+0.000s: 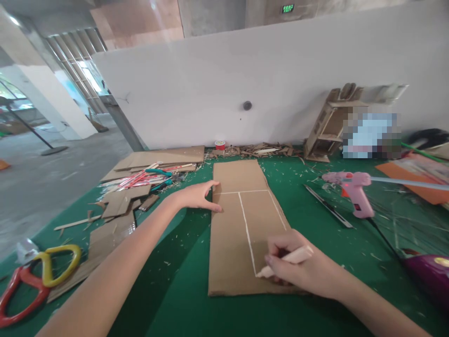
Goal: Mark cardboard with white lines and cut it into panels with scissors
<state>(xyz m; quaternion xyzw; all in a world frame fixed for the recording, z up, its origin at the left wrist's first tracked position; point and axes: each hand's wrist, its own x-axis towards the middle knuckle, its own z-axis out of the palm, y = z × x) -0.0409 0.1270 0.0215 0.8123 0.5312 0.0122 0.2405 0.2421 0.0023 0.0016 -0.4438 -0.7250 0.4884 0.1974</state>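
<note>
A long piece of cardboard (228, 243) lies flat on the green tabletop in front of me, with white lines drawn across and down it. My left hand (201, 196) rests at its left edge, thumb and fingers spread apart, holding nothing. In my right hand (298, 264) is a white marker pen (296, 256), gripped as for writing. Its tip touches the cardboard at the lower end of the long middle line. Part of the cardboard's lower right is hidden under my right hand.
Large red and yellow scissors (42, 276) lie at left near cardboard scraps (122, 201) and teal-handled pliers (159, 173). To the right are a utility knife (328, 206), a pink glue gun (358, 189) and a purple object (426, 276). A cardboard structure (326, 126) stands by the white partition (196, 93).
</note>
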